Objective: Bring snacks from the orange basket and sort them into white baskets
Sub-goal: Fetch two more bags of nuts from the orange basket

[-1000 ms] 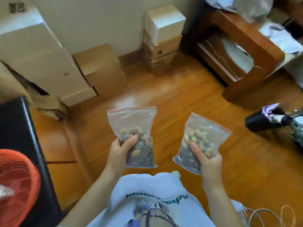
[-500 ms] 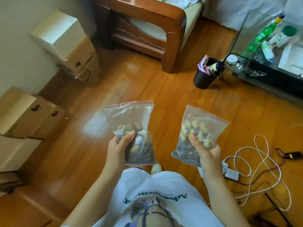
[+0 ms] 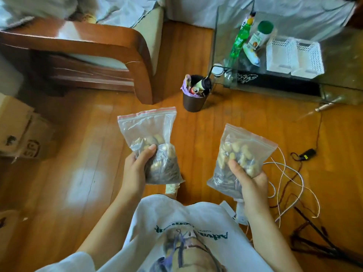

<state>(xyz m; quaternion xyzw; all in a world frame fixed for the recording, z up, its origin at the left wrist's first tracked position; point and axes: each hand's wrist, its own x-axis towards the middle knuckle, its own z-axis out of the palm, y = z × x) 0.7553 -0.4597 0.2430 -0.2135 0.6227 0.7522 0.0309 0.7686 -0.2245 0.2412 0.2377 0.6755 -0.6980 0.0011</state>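
My left hand (image 3: 136,169) grips a clear zip bag of nuts and seeds (image 3: 151,132) with a red seal strip, held upright in front of me. My right hand (image 3: 249,181) grips a second clear zip bag of nuts (image 3: 243,146), tilted slightly right. Two white perforated baskets (image 3: 294,55) stand side by side on a glass table (image 3: 337,61) at the upper right, well beyond both hands. The orange basket is out of view.
A green bottle (image 3: 238,39) and a green-capped jar (image 3: 259,38) stand left of the white baskets. A dark cup of pens (image 3: 194,99) sits on the wooden floor. A wooden armchair (image 3: 110,54) is upper left, cardboard boxes (image 3: 21,138) at left, loose cables (image 3: 290,185) at right.
The view has swung right: the orange basket and boxes slid out to the left, the glass table with the white baskets came into sight. Both hands keep holding their bags.
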